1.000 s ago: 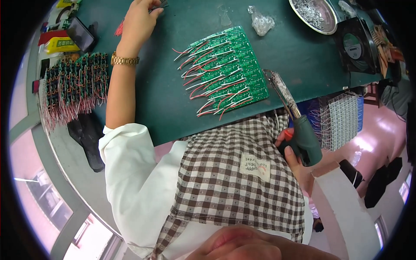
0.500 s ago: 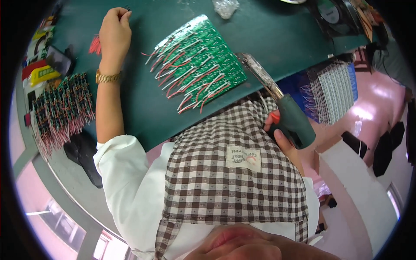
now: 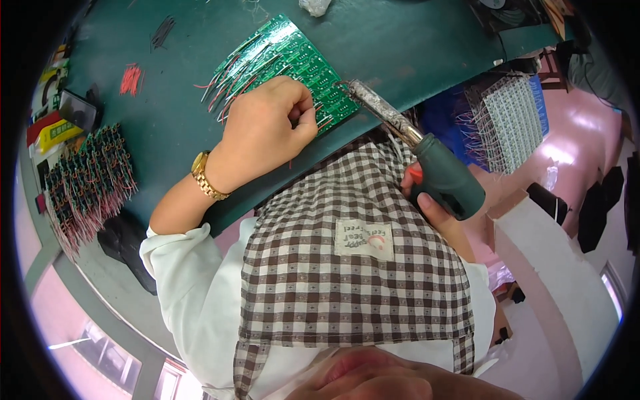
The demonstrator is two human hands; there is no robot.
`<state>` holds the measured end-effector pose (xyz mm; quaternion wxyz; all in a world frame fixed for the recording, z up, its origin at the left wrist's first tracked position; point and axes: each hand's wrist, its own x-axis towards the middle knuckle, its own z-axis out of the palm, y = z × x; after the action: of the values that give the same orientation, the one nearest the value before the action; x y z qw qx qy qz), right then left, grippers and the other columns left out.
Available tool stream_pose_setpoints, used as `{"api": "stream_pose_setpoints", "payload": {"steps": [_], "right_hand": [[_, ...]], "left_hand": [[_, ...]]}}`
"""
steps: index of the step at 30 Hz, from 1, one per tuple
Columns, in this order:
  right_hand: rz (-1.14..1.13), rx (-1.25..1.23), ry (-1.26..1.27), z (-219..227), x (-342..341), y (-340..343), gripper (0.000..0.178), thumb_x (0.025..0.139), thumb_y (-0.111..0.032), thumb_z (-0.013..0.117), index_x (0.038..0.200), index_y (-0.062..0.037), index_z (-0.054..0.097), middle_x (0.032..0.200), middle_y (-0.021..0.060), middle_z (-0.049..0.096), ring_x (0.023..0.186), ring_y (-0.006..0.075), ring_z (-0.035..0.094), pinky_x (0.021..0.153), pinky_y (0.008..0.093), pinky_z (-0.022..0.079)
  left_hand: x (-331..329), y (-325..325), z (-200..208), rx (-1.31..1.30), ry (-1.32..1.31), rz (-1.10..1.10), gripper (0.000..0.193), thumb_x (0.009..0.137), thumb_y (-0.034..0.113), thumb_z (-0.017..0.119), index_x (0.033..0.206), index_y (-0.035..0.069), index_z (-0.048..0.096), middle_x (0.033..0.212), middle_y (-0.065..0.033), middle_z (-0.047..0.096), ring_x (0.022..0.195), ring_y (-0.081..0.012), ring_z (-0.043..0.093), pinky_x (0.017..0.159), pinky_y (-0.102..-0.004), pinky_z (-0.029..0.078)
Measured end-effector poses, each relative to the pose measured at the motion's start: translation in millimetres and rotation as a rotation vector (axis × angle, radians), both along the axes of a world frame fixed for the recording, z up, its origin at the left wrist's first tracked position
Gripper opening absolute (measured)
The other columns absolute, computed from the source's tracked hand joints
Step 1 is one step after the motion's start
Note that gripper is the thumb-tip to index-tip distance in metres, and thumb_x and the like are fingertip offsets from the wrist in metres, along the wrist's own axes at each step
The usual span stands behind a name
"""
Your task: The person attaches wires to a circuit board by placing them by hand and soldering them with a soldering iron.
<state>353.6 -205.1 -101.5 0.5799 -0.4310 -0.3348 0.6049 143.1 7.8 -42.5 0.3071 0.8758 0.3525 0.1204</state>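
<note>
A green circuit board panel (image 3: 325, 83) lies on the dark green table, with red and white wires standing out along its left side. My left hand (image 3: 270, 123) is over the lower part of the panel, its thumb and forefinger pinched together; what sits between them, if anything, is too small to make out. At the table's front edge my right hand (image 3: 433, 205) grips a soldering gun (image 3: 453, 175) with a dark green body and a red trigger. The gun's worn metal barrel (image 3: 380, 107) points up and left, its tip close to the panel's right edge.
Short red wires (image 3: 131, 79) and a bundle of black wires (image 3: 162, 32) lie on the table left of the panel. Stacked wired boards (image 3: 90, 187) stand far left. A pale wired panel (image 3: 513, 127) sits in a blue container at right. Crumpled clear plastic (image 3: 315, 7) is at the back.
My left hand has come from the back left, by the black wires, over to the panel, still pinched. The soldering gun has shifted slightly, and its tip stays near the panel's right edge.
</note>
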Motion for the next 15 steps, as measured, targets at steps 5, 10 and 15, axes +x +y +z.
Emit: {"api": "stream_pose_setpoints", "payload": {"steps": [5,10,15], "right_hand": [[0.0,0.025,-0.105,-6.2,2.1,-6.5,0.032,0.083,-0.003,0.06,0.115,0.0013,0.056,0.1,0.0113,0.061,0.089,0.0199,0.059,0.078,0.0323,0.049],[-0.031,0.019,-0.203,-15.4,2.4,-12.2,0.024,0.08,-0.001,0.063,0.104,0.0014,0.064,0.091,0.012,0.067,0.084,0.0222,0.064,0.076,0.0331,0.052],[0.074,-0.095,-0.2,-22.7,5.3,-19.2,0.045,0.082,-0.029,0.07,0.114,0.0009,0.057,0.097,0.0097,0.058,0.088,0.0172,0.053,0.079,0.0312,0.042]], "left_hand": [[-3.2,-1.3,-6.4,0.018,0.02,-0.01,0.007,0.072,0.003,0.066,0.073,0.005,0.06,0.069,-0.0049,0.059,0.055,-0.0173,0.06,0.05,-0.0294,0.047],[-5.3,1.7,-7.6,-0.015,0.02,-0.036,0.007,0.072,0.004,0.066,0.072,0.005,0.059,0.068,-0.0048,0.059,0.055,-0.0171,0.06,0.05,-0.0296,0.047],[-7.1,0.9,-11.3,-0.007,0.006,-0.035,0.007,0.072,0.004,0.066,0.072,0.005,0.059,0.067,-0.0048,0.059,0.056,-0.0173,0.059,0.05,-0.0299,0.046]]}}
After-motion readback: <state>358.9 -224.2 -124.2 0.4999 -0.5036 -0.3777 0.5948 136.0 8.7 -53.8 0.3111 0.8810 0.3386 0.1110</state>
